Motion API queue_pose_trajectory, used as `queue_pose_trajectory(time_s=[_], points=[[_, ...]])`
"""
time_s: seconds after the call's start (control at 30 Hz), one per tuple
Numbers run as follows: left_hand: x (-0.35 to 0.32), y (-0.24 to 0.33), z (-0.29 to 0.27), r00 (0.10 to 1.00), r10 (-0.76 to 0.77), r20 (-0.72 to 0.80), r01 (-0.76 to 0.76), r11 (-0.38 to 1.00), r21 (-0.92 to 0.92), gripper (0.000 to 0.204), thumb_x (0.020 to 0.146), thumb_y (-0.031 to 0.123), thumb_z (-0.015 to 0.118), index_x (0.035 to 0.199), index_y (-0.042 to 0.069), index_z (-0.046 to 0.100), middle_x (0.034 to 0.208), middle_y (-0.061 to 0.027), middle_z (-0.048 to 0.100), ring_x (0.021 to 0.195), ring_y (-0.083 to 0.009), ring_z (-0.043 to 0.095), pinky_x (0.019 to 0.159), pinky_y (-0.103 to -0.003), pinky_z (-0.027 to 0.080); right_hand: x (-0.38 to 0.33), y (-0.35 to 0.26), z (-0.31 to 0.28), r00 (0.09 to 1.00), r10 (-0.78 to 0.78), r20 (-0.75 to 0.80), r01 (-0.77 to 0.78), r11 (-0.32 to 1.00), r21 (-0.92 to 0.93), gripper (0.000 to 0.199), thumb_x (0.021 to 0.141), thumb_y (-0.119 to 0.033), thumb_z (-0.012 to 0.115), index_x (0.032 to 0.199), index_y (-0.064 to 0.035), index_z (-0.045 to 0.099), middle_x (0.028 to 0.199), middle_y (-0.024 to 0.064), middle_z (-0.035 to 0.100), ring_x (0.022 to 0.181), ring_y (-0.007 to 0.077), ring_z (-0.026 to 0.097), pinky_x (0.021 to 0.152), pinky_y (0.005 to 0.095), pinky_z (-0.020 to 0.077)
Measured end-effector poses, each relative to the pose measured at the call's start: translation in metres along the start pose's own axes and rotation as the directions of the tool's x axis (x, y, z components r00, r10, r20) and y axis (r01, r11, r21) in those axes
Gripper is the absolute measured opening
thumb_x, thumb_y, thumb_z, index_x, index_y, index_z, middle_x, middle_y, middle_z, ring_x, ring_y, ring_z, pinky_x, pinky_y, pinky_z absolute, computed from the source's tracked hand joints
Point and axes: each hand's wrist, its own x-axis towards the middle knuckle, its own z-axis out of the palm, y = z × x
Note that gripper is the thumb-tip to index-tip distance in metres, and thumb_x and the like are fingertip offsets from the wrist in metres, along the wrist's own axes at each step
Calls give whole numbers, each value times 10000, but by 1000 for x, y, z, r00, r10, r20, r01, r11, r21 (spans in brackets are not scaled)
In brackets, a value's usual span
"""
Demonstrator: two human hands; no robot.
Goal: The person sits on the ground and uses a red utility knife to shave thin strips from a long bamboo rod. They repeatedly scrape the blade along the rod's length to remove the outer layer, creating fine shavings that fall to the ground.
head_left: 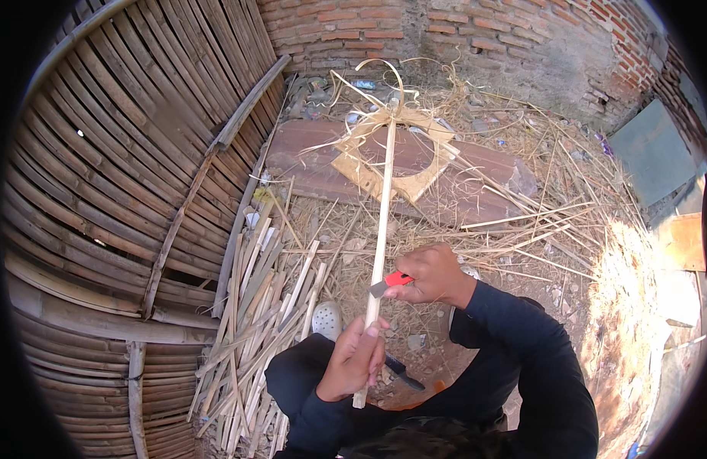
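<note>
A long pale bamboo strip point(384, 206) runs away from me. My left hand point(353, 358) is closed around its near part, with the butt end sticking out below. My right hand point(432, 275) grips a red-handled knife point(398, 278), its short, wide grey blade lying against the strip just beyond my left hand. The strip's far part passes over a square wooden board with a big round hole point(352, 167). Thin curled shavings point(380, 69) cluster at that far end.
Many split bamboo strips point(250, 336) lie piled at my left, beside a bamboo slat wall point(116, 153). A reddish-brown slab point(300, 145) lies under the board. Beyond it stands a brick wall point(514, 46). A dark blade-like thing point(405, 373) is near my legs, close to a white clog point(326, 320).
</note>
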Motion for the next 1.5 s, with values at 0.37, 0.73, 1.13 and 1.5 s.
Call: queue_pose_trajectory(time_s=[0.37, 0.73, 1.13, 1.5], points=[[-14, -14, 10, 980, -136, 147, 125, 989, 83, 163, 1048, 220, 374, 1116, 73, 398, 559, 4, 366, 391, -81, 331, 383, -213, 336, 13, 99, -4, 840, 541, -36, -542, 840, -15, 573, 901, -595, 508, 748, -60, 646, 612, 155, 597, 569, 348, 610, 535, 444, 458], [-5, -3, -5, 992, -64, 111, 92, 959, -269, 187, 1062, 222, 313, 1116, 84, 426, 546, 20, 336, 367, -83, 310, 450, -217, 317, -10, -14, -2, 995, 7, 103, -14, 997, 71, 492, 793, -626, 634, 653, -154, 625, 525, 53, 565, 474, 257, 595, 437, 374, 429], [0, 0, -2, 989, -22, 146, 58, 966, -251, 144, 1056, 231, 338, 1060, 97, 392, 549, 17, 346, 379, -89, 326, 414, -221, 314, -11, -8, -3, 998, 11, 61, -19, 993, 120, 545, 821, -592, 616, 630, -90, 525, 502, 83, 495, 475, 305, 552, 453, 401, 424], [-2, -7, -3, 994, -20, 105, 22, 1000, -18, 113, 1034, 198, 407, 1044, 87, 386, 559, 8, 360, 378, -84, 320, 382, -211, 310, -6, -2, -4, 999, -23, 29, 22, 999, 36, 536, 795, -644, 618, 646, -129, 595, 529, 59, 567, 458, 262, 587, 434, 388, 435]])
